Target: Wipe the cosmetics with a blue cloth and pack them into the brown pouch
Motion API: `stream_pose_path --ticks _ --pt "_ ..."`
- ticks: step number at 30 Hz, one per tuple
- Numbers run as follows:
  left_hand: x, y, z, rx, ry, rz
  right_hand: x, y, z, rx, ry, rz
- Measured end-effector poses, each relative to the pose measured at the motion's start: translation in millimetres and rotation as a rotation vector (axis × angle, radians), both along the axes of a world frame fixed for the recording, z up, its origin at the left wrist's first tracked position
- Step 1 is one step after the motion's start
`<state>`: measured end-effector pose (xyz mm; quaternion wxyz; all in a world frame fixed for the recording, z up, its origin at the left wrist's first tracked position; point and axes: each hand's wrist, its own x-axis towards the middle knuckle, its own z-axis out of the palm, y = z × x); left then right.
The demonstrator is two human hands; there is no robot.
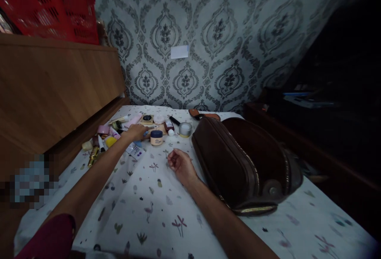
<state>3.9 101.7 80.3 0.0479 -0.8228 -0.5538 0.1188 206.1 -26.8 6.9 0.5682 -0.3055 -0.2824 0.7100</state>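
My left hand (138, 132) reaches into a spread of cosmetics, its fingers stretched out over small items beside a cream jar with a dark blue lid (156, 137). Something bluish shows under the fingertips; I cannot make out what it is. My right hand (182, 167) hovers low over the patterned sheet with loosely curled fingers and nothing visible in them. Right of it stands a dark brown toiletry bag (224, 160), its zipped top open. A grey round jar (185, 129) and a small dark red bottle with a white cap (169, 125) lie beyond my hands.
Several tubes and small containers, including a white tube (135, 151) and a gold tube (93, 156), lie on the left. A brown strap (205, 115) lies behind the bag. A wooden cabinet (59, 88) bearing a red basket (56, 9) borders the left; a patterned wall (190, 25) stands behind.
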Motion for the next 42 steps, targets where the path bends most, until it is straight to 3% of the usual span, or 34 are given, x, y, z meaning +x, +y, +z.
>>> stream_pose_path --ticks 6,10,16,20,28,37,42 --pt "13 5 14.0 0.056 0.003 0.031 -2 1 -1 0.013 0.015 -0.025" --pt "42 14 23.4 0.159 -0.075 -0.034 -2 2 -2 0.020 0.020 -0.015" --pt "110 25 8.7 0.180 -0.160 -0.192 -2 3 -4 0.026 0.023 -0.005" --pt "134 42 -3.0 0.134 -0.136 -0.204 -3 2 -3 0.008 0.023 -0.016" --pt "147 73 -15.6 0.060 -0.050 -0.191 -5 2 -2 -0.004 0.017 -0.021" --pt "145 73 -19.1 0.058 -0.075 -0.183 -5 2 2 -0.015 0.025 -0.012" --pt "139 73 -19.9 0.030 -0.192 -0.226 -5 3 4 -0.024 0.014 -0.018"
